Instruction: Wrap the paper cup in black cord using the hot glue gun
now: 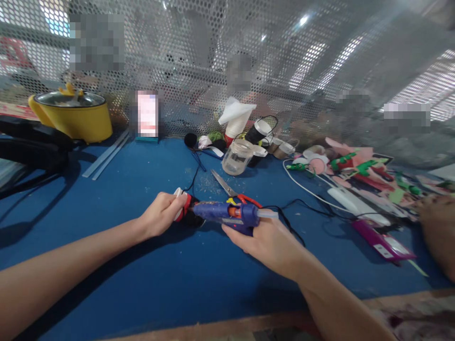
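My right hand (265, 241) grips a purple hot glue gun (231, 214), its nozzle pointing left and a glue stick poking out at the back. My left hand (161, 214) is closed on a small red, white and black craft piece (185, 210) right at the nozzle tip. Both hands hover just above the blue table (142, 274). Behind the gun lie scissors with red handles (232, 192), and the gun's black cord (291, 222) runs off to the right.
A clear jar (237, 157), paper cups and a white tube stand at the back centre. A yellow pot (73, 116) is back left. Pink and green felt pieces (355, 166), a white cable and a magenta box (382, 242) crowd the right. Another person's hand (439, 227) is at the right edge.
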Demonstrator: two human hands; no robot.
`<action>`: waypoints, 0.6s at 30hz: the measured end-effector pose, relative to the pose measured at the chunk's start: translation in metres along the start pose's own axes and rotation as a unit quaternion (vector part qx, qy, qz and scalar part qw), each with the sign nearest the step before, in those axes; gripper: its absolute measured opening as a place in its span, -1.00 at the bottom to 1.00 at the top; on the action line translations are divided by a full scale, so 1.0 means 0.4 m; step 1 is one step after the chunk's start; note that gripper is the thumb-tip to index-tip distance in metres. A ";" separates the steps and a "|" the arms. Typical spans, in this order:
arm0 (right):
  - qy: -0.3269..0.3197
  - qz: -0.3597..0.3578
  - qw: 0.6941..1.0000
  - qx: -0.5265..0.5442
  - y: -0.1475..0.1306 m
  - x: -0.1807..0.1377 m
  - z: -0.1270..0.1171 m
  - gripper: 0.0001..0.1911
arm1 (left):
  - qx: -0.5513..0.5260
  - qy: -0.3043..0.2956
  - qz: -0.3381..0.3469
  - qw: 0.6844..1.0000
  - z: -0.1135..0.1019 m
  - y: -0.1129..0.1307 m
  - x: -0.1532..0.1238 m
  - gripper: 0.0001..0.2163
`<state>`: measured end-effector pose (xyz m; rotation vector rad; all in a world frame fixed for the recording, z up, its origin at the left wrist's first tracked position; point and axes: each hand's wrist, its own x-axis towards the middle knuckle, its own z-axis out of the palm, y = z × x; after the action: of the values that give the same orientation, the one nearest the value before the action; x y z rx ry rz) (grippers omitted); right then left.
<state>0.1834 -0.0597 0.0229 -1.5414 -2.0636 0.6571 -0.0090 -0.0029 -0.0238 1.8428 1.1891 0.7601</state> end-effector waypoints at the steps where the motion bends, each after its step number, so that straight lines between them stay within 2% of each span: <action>1: 0.005 0.008 1.000 0.001 0.000 0.000 0.000 -0.81 | 0.001 0.001 -0.002 1.000 0.000 0.000 0.000 -0.62; 4: 0.022 0.020 1.000 0.002 0.001 0.000 -0.001 -0.79 | 0.009 0.000 0.000 1.000 0.000 0.000 -0.001 -0.61; 9: -0.019 0.023 1.000 0.008 0.003 -0.002 -0.002 -0.83 | 0.012 -0.003 0.016 1.000 -0.001 -0.001 -0.002 -0.62; 14: 0.007 0.027 1.000 -0.009 0.001 -0.001 -0.002 -0.80 | 0.022 -0.004 0.026 0.999 -0.001 -0.002 -0.001 -0.61; 18: -0.014 0.016 1.000 -0.004 0.000 -0.002 -0.002 -0.79 | 0.028 -0.005 0.040 0.999 -0.003 -0.003 -0.002 -0.61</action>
<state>0.1841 -0.0605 0.0234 -1.5828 -2.0682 0.6860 -0.0107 -0.0030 -0.0243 1.9473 1.1462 0.7690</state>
